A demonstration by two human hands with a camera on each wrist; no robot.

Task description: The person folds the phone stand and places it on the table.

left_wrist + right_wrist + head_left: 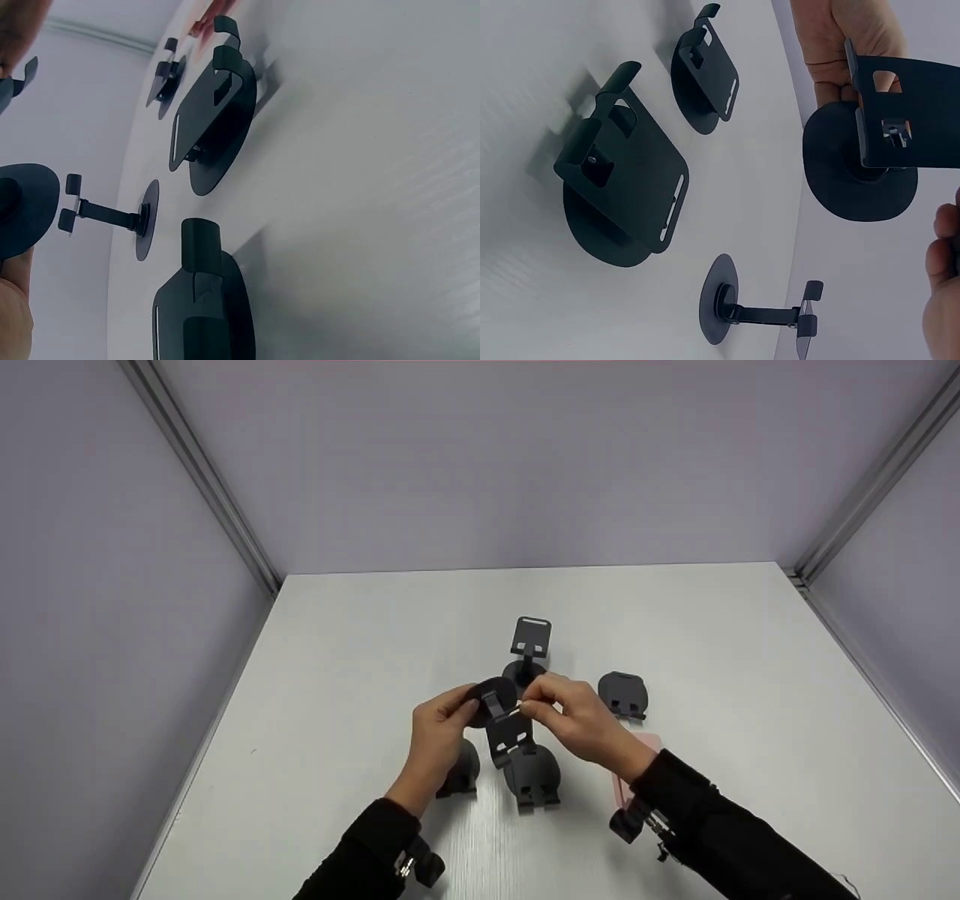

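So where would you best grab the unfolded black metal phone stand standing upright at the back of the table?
Probably by the thin neck of the upright black metal phone stand, pinched from the sides: its round base sits flat on the white table, and its top plate is angled.

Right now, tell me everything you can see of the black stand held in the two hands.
The held stand is matte black, apparently thin metal or plastic: a round base disc, a short neck and a flat rectangular plate with cut-outs and a hooked lip. It is lifted off the white table, tilted. The left hand grips the disc; the right hand pinches the plate's edge. Similar stands sit below and beyond it.
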